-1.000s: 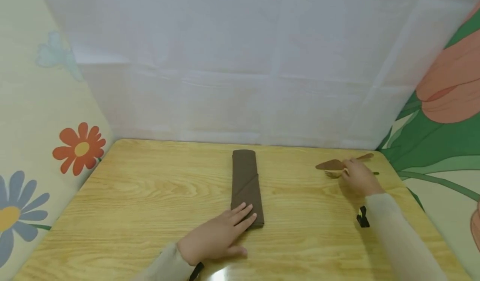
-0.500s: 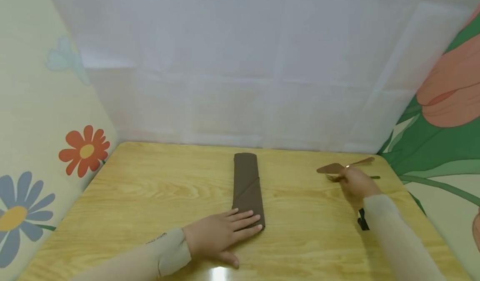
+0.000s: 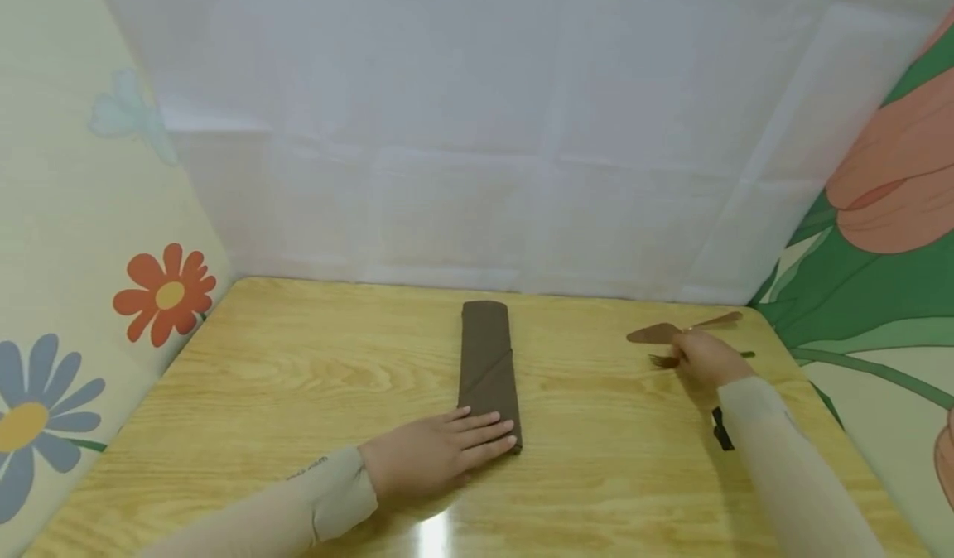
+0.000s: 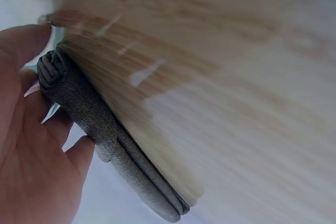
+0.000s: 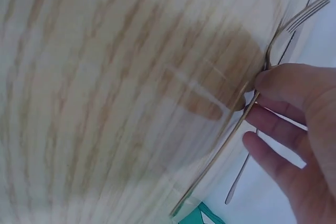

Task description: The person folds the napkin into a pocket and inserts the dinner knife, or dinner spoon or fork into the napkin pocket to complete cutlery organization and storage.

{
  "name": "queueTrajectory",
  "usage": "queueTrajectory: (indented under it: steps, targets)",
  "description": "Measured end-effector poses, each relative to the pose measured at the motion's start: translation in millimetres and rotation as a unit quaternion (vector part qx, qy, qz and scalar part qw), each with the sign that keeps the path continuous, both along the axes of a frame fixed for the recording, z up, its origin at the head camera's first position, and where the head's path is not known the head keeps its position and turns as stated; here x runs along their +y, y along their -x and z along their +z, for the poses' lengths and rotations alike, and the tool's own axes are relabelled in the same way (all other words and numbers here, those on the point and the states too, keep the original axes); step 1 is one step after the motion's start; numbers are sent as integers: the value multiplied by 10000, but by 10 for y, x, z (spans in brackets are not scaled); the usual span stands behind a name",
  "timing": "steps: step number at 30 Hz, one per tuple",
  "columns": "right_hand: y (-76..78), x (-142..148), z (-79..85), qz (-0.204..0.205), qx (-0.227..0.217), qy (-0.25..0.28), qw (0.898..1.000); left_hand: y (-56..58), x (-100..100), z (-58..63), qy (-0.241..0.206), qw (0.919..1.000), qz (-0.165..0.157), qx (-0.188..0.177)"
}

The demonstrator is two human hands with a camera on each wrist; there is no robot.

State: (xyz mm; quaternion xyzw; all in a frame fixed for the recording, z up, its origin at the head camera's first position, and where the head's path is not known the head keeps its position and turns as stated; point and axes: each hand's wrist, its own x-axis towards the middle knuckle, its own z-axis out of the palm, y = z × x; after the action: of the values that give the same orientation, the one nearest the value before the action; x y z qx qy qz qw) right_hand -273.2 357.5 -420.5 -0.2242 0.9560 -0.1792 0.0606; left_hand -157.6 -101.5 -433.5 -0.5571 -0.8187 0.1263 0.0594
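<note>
A dark brown folded cloth (image 3: 487, 355) lies lengthwise on the table. My left hand (image 3: 428, 456) rests on its near end, with straight fingers spread across the top. In the left wrist view the cloth (image 4: 86, 103) shows its rolled, layered edge beside the fingers. Over at the right, my right hand (image 3: 710, 361) pinches a fork (image 3: 661, 362) near the neck between thumb and fingers. Its tines and long thin handle show in the right wrist view, where the fork (image 5: 223, 142) sits close to the tabletop. Just behind it lies a cake server (image 3: 652, 334) with a triangular blade, partly hidden by the hand.
The wood-grain table (image 3: 320, 351) meets a white sheet (image 3: 447, 169) hanging at the back. Painted flower walls flank both sides. A small black clip-like piece (image 3: 721, 430) shows beside the right sleeve.
My right fingers have shifted from near the cake server onto the fork, whose head now stands farther from the server. My left hand has spread flatter over the cloth's near end.
</note>
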Motion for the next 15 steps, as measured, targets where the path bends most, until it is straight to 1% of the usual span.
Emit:
queueTrajectory:
  steps: [3, 5, 9, 15]
  targets:
    - [-32, -16, 53, 181, -162, 296, 9993, 9, 9, 24, -41, 9999, 14, -98]
    - [-52, -30, 93, 278, -239, 321, 9988, 18, 10, 27, -84, 9998, 3, -183]
    - [-64, -56, 148, 200, -611, 448, 9969, 35, 4, 11, -199, 9992, -1, -337]
    - [-3, -8, 98, 144, -834, 518, 9951, 53, 8, 4, -370, 9970, 27, -678]
